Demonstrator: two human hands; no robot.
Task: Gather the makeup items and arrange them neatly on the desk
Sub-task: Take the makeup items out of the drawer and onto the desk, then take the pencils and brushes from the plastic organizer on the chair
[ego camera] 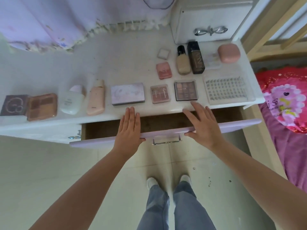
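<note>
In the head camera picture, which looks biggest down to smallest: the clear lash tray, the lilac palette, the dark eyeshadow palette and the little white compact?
1. Clear lash tray
2. Lilac palette
3. Dark eyeshadow palette
4. White compact, clearly smallest, though it lies farther from the camera.

Front row along desk [132, 63] edge, left to right: square case [14, 105], compact [42, 106], bottle [72, 100], tube [96, 97], large palette [127, 93], small palette [160, 94], eyeshadow palette [186, 90], lash tray [227, 90]. Behind: two small compacts, two foundation bottles [190, 58]. Open drawer [166, 135] below edge; left hand [128, 128] and right hand [201, 125] on drawer front.
</note>
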